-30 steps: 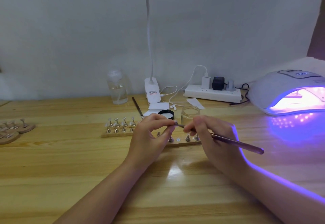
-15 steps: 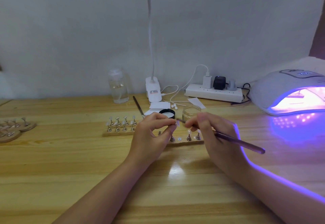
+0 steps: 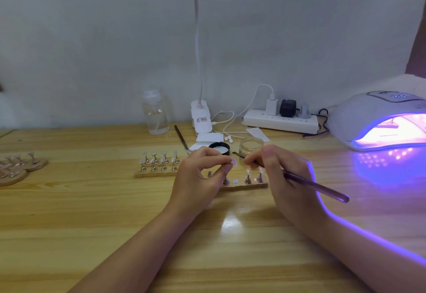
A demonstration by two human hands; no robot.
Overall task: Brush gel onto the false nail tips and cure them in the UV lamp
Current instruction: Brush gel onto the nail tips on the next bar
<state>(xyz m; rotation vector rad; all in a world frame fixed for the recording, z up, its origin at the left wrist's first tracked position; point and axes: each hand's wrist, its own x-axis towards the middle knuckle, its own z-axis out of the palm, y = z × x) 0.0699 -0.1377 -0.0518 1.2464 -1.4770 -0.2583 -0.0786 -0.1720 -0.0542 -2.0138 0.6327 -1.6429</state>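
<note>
Over the pale wooden table point(image 3: 69, 212), my left hand point(image 3: 198, 177) pinches a small translucent false nail tip point(image 3: 234, 162) while my right hand point(image 3: 283, 177) grips the thin dark-handled gel brush point(image 3: 311, 185), so I should stroke lightly and evenly.

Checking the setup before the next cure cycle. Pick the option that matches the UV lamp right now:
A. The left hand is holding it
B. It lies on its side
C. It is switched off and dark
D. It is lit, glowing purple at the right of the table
D: the UV lamp stands upright at the table's right edge, its opening glowing purple and casting violet light on the wood, with neither hand touching it.
</note>
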